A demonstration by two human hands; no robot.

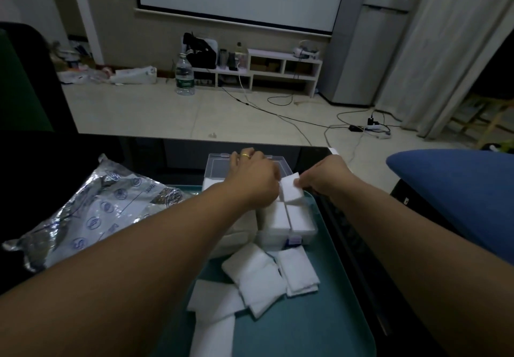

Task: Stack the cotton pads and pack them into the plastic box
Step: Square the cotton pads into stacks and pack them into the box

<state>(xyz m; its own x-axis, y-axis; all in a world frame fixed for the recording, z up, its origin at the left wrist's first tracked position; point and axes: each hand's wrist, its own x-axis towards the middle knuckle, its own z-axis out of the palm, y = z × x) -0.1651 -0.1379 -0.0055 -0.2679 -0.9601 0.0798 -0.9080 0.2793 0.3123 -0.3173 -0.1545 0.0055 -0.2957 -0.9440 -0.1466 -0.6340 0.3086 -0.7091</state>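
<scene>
Pads, loose (258,281) — a scatter of white cotton squares overlapping on the near part of the teal tray (328,326), not yet stacked; beyond them, on the same tray, the plastic box (289,234), clear-walled, its near compartments already filled with upright white stacks; over its far right corner, one small stack of pads (290,191), tilted, pinched at its right edge by the right hand (325,176) and met at its left by the left hand (251,178), whose curled fingers appear to steady it, though how they close is hidden; step judged: seating this stack in the last open space; next move calls for squaring it and pressing straight down between neighbouring stacks and box wall — a tight fit; lid (219,166) stands open behind, blocking the far side; tray rim close at right, crinkled foil bag (91,212) at left, free room mostly toward the near side.
</scene>
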